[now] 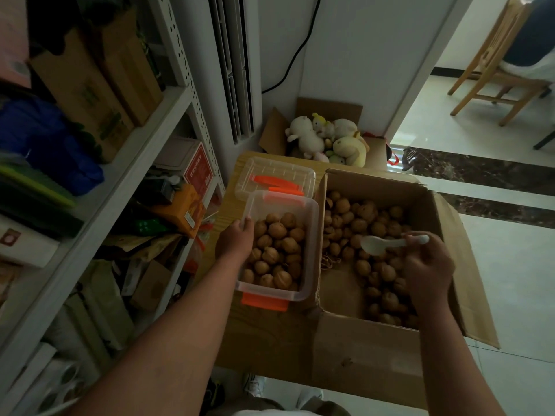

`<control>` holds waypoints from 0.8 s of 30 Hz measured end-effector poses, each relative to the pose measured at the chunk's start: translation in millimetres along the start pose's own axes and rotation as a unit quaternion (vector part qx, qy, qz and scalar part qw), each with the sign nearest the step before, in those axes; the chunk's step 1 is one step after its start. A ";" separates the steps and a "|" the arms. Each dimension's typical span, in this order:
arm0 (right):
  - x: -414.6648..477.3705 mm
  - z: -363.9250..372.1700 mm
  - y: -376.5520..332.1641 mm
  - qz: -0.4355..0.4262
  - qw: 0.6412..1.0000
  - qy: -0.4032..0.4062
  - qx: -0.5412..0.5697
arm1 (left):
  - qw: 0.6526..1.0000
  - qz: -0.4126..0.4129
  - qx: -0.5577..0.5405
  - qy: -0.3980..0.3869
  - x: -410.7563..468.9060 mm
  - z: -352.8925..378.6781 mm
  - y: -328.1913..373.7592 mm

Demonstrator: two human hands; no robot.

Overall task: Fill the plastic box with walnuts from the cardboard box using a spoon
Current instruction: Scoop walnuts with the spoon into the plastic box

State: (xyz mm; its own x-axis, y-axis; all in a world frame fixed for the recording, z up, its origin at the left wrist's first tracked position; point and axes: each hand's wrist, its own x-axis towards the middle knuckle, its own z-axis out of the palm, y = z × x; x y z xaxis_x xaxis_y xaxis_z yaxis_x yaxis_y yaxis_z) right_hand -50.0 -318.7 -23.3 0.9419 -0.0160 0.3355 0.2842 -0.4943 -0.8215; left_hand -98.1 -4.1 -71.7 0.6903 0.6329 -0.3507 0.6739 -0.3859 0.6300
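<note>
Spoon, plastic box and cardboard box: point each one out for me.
spoon (371, 245): head view, on its white bowl.
plastic box (285, 205): head view, on its bare far wall.
cardboard box (369, 355): head view, on its near outer wall.

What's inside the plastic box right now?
Walnuts piled through the plastic box, nothing else visible. The box floor is covered by them, and the left hand gripping the left rim hides part of that side.
</note>
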 end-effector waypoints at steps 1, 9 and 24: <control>-3.7 -2.4 6.7 0.003 1.000 -0.013 -0.027 | 1.000 0.002 0.001 0.000 0.5 0.1 -0.4; -22.9 11.3 27.2 0.108 0.990 -0.062 -0.069 | 1.000 0.004 0.021 0.001 0.3 0.2 0.2; -18.0 11.1 4.4 0.385 0.909 -0.064 0.146 | 1.000 0.005 0.021 0.009 0.9 0.9 -1.3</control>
State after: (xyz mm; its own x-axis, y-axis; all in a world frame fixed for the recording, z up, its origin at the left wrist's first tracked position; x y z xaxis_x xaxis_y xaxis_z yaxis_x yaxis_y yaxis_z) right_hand -63.7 -310.9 -38.0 0.8891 -0.1489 -0.4328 -0.4513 -0.1269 -0.8833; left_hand -98.1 -3.6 -73.4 0.6925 0.6403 -0.3324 0.6779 -0.4198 0.6036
